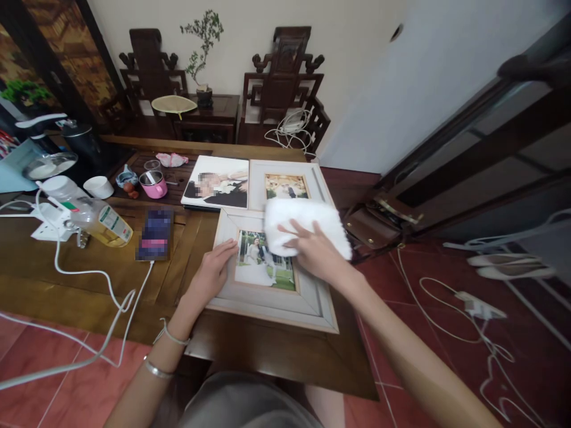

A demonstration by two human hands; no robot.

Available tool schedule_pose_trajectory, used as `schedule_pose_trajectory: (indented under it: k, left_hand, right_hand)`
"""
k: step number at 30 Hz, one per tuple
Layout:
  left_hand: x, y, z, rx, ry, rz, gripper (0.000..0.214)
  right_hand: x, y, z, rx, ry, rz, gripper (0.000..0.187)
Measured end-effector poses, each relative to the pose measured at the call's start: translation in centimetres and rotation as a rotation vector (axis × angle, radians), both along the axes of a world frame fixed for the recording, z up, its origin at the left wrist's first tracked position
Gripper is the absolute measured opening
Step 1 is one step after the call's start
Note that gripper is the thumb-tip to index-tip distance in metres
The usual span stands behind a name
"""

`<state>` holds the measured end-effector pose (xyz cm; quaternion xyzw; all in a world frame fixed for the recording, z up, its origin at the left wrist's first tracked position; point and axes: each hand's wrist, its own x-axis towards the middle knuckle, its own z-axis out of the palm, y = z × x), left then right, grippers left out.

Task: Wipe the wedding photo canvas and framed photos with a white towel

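Note:
A pale wooden picture frame (pixel 276 303) with a wedding photo (pixel 254 261) lies flat near the table's front right corner. Across its left border rests my left hand (pixel 213 267), fingers stretched out and their tips near the photo's edge. My right hand (pixel 310 246) holds a folded white towel (pixel 307 217) against the frame's upper right part, its fingers spread over the fabric. The towel hides part of the photo and border. Behind it lies a second pale frame (pixel 257 178), partly covered by the towel. Left of that is a wedding photo panel (pixel 218 181).
On the table (pixel 196 309)'s left are a phone (pixel 154 235) on a cable, an oil-like bottle (pixel 104 220), a pink mug (pixel 154 185), a white cup (pixel 99 187) and a power strip (pixel 51 223). A brown bag (pixel 375 226) hangs at right. Cables trail across the red floor.

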<state>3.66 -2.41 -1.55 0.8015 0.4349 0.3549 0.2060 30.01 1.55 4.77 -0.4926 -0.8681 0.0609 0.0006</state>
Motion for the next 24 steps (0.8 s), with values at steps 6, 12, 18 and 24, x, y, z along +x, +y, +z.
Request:
schedule_pose_trajectory:
  k: [6, 12, 18, 24]
  left_hand:
    - [0.7, -0.4, 0.8, -0.001, -0.057, 0.189, 0.051]
    - [0.2, -1.8, 2.3, -0.581, -0.563, 0.403, 0.063]
    - [-0.7, -6.8, 4.0, -0.946, -0.729, 0.499, 0.057]
    - [-2.7, -8.8, 7.3, -0.857, -0.832, 0.708, 0.058]
  right_hand:
    - [3.8, -8.5, -0.8, -0.084, 0.109, -0.035, 0.062]
    - [4.2, -15.6, -0.4, -0.188, 0.406, 0.118, 0.049]
    - [4.8, -15.9, 0.5, -0.228, 0.620, 0.005, 0.043]
    - [7.6, -15.5, -0.9, 0.053, 0.742, -0.215, 0.031]
